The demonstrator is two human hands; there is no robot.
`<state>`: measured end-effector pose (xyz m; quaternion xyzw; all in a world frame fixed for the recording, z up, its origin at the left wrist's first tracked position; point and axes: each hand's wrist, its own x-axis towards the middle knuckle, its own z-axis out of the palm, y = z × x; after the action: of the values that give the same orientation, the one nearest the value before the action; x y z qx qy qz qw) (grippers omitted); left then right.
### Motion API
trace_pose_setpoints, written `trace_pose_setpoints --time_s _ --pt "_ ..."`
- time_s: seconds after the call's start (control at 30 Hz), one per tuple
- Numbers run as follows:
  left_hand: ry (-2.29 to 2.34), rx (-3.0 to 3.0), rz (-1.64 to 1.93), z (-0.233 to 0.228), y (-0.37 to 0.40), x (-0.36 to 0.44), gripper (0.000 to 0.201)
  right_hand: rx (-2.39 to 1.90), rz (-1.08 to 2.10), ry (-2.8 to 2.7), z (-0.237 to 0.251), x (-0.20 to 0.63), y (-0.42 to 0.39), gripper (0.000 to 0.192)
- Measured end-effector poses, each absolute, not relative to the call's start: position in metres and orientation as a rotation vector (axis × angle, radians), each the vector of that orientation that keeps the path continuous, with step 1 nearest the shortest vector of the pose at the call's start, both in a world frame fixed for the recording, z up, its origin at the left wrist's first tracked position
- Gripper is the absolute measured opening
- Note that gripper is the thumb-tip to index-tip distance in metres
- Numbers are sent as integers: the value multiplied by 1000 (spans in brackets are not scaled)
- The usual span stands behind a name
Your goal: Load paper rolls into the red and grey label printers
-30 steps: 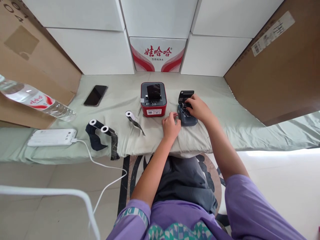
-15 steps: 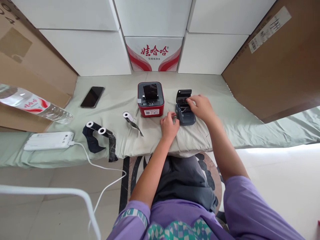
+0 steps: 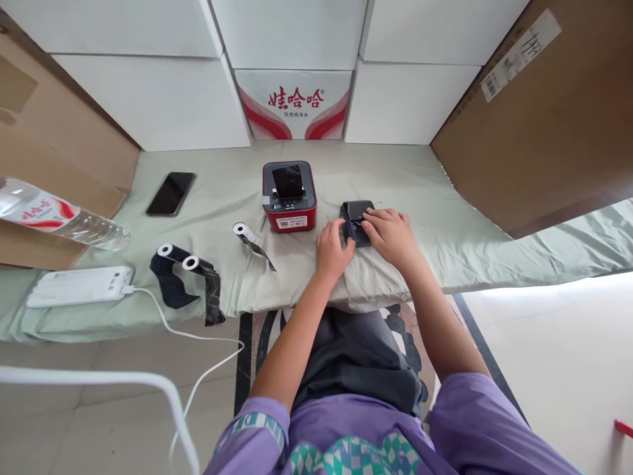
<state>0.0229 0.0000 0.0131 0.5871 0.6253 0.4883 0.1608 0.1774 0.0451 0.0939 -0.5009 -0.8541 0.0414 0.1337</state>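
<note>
A small dark portable printer (image 3: 359, 234) lies on the cloth-covered surface with its lid (image 3: 360, 210) down; I cannot tell whether it is fully latched. My left hand (image 3: 334, 251) steadies the printer's left edge, with fingers bent and the thumb near its front corner. From the right, my right hand (image 3: 391, 236) grips it, fingers over the lid and thumb on the top face. Left of it stands a red and black printer (image 3: 289, 198) with a black strip (image 3: 288, 181) sticking up from its slot.
A small roll with a dark tail (image 3: 253, 243) and two larger black rolls (image 3: 185, 264) lie to the left. A phone (image 3: 171, 194), a white power bank (image 3: 79, 286) with a cable and a water bottle (image 3: 62, 214) are farther left. Cardboard boxes (image 3: 544, 132) flank both sides.
The small printer's lid, raised before, has swung down over its compartment. My right hand has moved from the lid's raised edge down onto the top of the printer. The view has shifted slightly.
</note>
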Motion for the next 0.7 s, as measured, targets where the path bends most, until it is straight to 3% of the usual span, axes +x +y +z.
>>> trace_pose_setpoints --time_s 0.53,0.7 --pt "1815 1647 1371 11 -1 22 38 -1599 -158 -2589 108 132 49 61" --pt "1838 1668 1348 4 2 25 33 -1530 -72 -2610 141 113 24 50"
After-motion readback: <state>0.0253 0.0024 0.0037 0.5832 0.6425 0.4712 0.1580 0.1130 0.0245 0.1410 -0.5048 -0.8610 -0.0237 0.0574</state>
